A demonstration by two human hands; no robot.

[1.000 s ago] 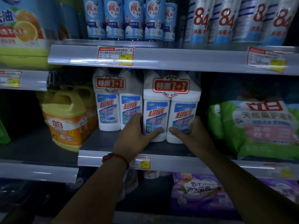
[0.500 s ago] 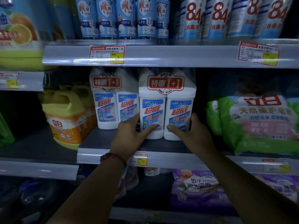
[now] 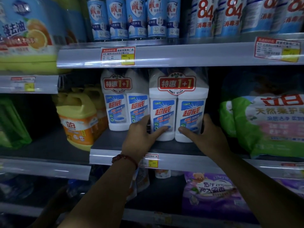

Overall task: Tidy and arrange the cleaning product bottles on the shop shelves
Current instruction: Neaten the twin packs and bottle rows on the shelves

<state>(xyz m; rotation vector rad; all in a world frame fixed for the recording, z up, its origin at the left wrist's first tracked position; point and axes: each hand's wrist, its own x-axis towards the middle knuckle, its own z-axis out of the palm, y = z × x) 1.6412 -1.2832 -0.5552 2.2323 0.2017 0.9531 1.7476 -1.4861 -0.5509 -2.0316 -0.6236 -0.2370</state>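
Target was the front twin-pack [image 3: 178, 102] of white cleaner bottles, upright on the middle shelf [image 3: 189, 159] near its front edge. It was film-wrapped, with a red "1+1" promo sticker across both shoulders. The second twin-pack [image 3: 122, 102] sat just beside it on the left, set further back. A yellow jug [image 3: 77, 119] stood further left on a lower shelf section. A green-and-white bag [image 3: 266, 127] lay to the right, apart from the pack.

The left hand [image 3: 139, 137] gripped the pack's lower left side, thumb across the front label and fingers curled into the gap between the two packs. The right hand [image 3: 209, 134] mirrored it on the lower right side, thumb on the front and fingers wrapped round the side. The pack was clamped between them. A red bead bracelet [image 3: 125, 157] was on the left wrist.

Handling, as a judgement:
- **Weight and build:** two full bottles, so likely heavy for its size. Rigid plastic, not fragile.
- **Wrap:** the film looked glossy and was probably slippery. It could tear if lifted by the sticker or the film alone.
- **Grip:** the low two-sided hold on the bottle bodies looked right. Sliding along the shelf seemed safer than lifting.
- **Clearance:** the gap under the upper shelf rail [image 3: 181, 55] looked tight, so tilting seemed risky.

Likely step was squaring the pack against its neighbour.
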